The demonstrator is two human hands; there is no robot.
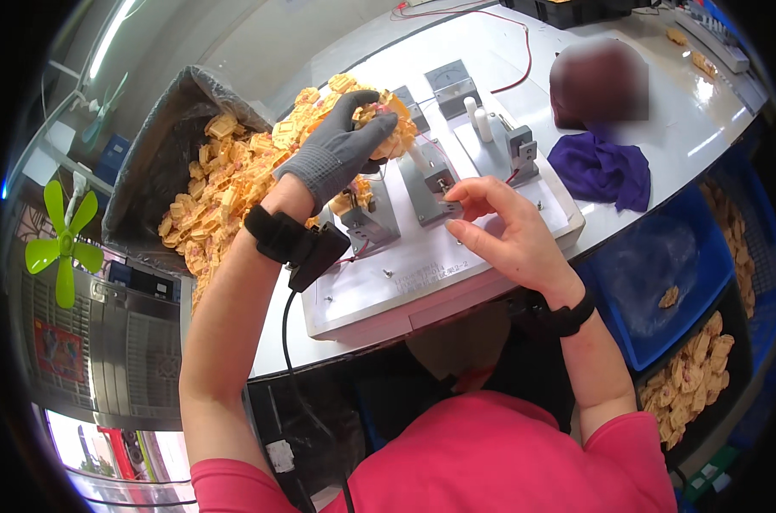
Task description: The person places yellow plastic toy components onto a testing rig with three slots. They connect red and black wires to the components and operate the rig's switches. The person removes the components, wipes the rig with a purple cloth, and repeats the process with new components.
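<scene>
Over the fixture board (362,295)'s left side, my left hand (341,150) grips yellow pieces (401,137), likely light, stiff, best edge-held; my right hand (516,235) gapes.

Head-worn fisheye looks down from near onto the fixture base (354,299)

Two hands (341,141) (516,239) and one purple cloth (600,168) show
</scene>
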